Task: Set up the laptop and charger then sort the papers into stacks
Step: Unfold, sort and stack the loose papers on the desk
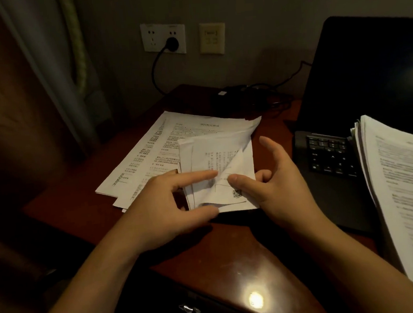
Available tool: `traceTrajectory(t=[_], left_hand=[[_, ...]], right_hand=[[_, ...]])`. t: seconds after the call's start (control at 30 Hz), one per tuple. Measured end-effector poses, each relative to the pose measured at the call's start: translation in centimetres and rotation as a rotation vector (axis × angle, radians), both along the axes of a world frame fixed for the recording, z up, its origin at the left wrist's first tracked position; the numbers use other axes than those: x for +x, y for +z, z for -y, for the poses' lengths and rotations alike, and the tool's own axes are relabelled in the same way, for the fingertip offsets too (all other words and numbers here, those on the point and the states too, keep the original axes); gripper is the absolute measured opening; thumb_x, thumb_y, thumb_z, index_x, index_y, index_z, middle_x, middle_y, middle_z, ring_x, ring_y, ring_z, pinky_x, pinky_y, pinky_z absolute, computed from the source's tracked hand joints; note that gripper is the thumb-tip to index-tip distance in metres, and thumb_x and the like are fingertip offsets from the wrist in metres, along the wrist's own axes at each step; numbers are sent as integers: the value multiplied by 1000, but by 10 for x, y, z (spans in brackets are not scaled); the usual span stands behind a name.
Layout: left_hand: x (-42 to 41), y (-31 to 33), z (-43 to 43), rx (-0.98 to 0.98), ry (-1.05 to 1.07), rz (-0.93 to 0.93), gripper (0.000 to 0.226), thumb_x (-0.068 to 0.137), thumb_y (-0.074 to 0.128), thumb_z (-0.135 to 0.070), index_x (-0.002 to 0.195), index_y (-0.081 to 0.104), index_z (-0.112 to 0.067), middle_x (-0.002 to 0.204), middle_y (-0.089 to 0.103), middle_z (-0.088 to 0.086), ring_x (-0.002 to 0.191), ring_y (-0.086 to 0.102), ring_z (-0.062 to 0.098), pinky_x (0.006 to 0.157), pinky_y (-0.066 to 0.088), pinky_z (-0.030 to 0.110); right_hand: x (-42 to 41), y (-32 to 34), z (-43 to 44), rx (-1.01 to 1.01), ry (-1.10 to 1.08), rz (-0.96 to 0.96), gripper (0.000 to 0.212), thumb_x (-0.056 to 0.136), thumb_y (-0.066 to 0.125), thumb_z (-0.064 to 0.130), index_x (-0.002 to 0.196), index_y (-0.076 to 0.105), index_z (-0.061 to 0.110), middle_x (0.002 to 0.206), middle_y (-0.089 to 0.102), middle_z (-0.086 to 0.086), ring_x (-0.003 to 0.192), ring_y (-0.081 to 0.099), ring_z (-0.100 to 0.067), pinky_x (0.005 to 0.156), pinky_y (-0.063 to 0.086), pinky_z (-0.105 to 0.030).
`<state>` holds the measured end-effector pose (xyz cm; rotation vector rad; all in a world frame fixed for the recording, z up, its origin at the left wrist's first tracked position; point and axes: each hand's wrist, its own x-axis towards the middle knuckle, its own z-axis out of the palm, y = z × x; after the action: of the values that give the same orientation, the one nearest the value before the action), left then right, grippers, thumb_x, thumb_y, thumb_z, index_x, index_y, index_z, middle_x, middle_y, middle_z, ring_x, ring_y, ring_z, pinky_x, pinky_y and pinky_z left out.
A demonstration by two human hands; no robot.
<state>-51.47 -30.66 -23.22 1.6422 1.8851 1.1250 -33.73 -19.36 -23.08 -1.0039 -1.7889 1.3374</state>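
creased sheet [215,155] at centre: left hand [164,204] pinches it from 9 o'clock, right hand [274,188] from 3. qr code [237,193] by right thumb; print unreadable. flat papers [146,156] at 10, charger [235,92] at 12, open laptop [367,74] at 2.

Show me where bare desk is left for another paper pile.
Bare desk lies along the front edge, nearer than the folded sheets, and left of the spread papers. Charger cables crowd the back; the laptop carries a thick stack.

Papers [148,151] left on desk [233,253]; laptop [367,74] right, stack [405,190] atop; charger [232,92] behind papers.
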Motion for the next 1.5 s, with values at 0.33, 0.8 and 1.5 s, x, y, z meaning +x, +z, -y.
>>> traceTrajectory(t=[0.33,0.8,1.5], left_hand=[[0,-1,-6,57,200,281,16,89,68,-32,83,78,-22,82,75,-10,76,73,9,62,62,37],[4,2,-4,121,89,532,82,88,67,2,134,43,-61,104,67,-33,94,72,6,63,62,32],[-9,0,-6,-69,-15,80,47,57,83,-51,102,72,-56,113,66,-34,113,53,-16,90,46,12]], right_hand=[[10,2,0,-44,64,-32,88,91,73,16,155,18,39,59,64,4,51,61,-4,52,48,-17],[9,5,2,-26,70,-12,86,88,75,11,153,25,39,59,61,1,51,63,-4,49,45,-13],[1,-7,-4,58,9,39,93,82,81,27,155,25,39,65,57,-4,58,59,-14,56,48,-28]])
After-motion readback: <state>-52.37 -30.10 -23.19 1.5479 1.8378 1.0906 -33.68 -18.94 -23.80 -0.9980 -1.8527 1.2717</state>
